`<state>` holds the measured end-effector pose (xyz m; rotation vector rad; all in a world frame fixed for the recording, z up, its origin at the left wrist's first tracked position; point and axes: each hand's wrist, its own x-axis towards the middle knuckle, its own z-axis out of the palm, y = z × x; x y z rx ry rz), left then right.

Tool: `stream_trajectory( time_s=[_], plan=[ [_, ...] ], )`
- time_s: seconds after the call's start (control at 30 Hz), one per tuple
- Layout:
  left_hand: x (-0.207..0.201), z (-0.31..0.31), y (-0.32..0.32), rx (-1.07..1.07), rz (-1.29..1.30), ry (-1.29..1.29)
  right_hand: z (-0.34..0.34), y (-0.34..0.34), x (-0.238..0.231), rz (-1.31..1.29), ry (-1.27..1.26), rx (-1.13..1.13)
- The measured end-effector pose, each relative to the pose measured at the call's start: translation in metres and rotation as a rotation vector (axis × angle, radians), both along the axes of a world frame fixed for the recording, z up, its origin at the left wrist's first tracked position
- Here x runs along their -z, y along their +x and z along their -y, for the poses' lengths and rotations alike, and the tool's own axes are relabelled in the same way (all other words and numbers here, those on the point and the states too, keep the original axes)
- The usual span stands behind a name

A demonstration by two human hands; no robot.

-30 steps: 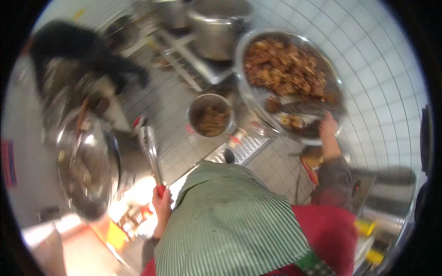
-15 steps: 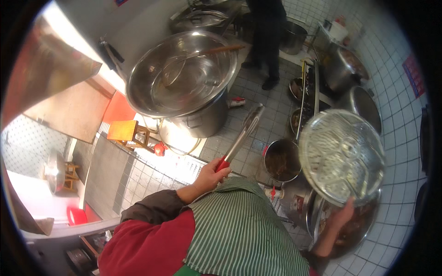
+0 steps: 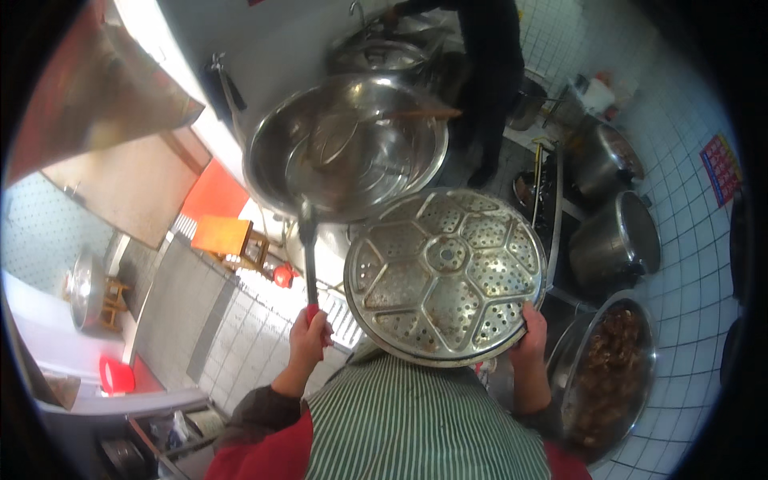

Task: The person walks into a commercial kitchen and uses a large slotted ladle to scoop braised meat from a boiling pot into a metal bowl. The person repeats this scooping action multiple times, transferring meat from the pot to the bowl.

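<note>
My left hand (image 3: 306, 342) is closed round the red handle of a pair of metal tongs (image 3: 310, 260), which points away from me. In my right hand (image 3: 531, 340) I grip the edge of a round, dented metal steamer rack (image 3: 450, 292) with holes and raised ribs. The rack is tilted in front of my striped apron (image 3: 416, 416). Just beyond it stands a large steel basin (image 3: 268, 172), with a wooden-handled strainer (image 3: 424, 114) lying across its rim. At my right a steel pot (image 3: 650, 356) holds brown pieces of food.
Tall steel pots (image 3: 616, 240) line the tiled wall on the right. A person in dark clothes (image 3: 492, 72) stands at the far side, one arm reaching over lidded pots. On the left are an orange stool (image 3: 220, 234) and a red bowl (image 3: 118, 374).
The steamer rack has come left from above the food pot to in front of me, in my right hand. My left hand has shifted left with the tongs, and the food pot is uncovered.
</note>
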<state>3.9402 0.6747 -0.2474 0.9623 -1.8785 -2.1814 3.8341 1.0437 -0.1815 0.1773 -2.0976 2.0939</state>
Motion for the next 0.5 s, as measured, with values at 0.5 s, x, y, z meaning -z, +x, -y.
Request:
stream_trajectory(
  time_s=[0.5],
  plan=[
    [0.033,0.065,-0.159,0.095,0.065,0.512,-0.063,0.078,0.010,0.360,-0.521,0.583]
  ],
)
